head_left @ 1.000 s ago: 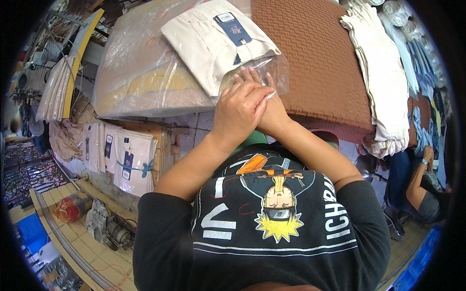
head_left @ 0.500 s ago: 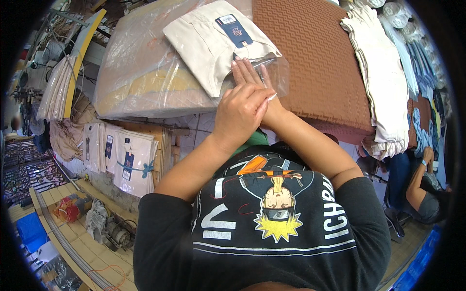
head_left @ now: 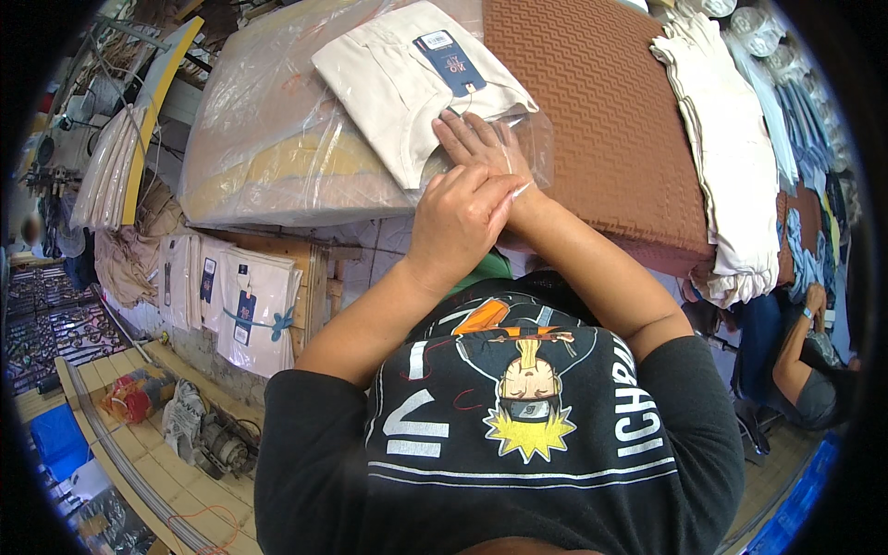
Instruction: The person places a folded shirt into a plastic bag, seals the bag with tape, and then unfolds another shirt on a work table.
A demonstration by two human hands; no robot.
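Bag [head_left: 536,155]: clear plastic — near edge partly hidden by the hands.
Right hand [head_left: 486,148]: flat, fingers a little spread, palm unseen; over or under plastic, I cannot tell.
Left hand [head_left: 461,211]: curled across the right wrist, fingers narrow, pinching plastic — thumb hidden.
Garment [head_left: 377,88]: cream, folded, dark blue tag [head_left: 450,65]; far, left of the brown mat [head_left: 601,120].

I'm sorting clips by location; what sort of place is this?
Probably a garment-packing workshop: a folded, tagged cream garment, a tied bundle of tagged garments and a pile of white cloth.
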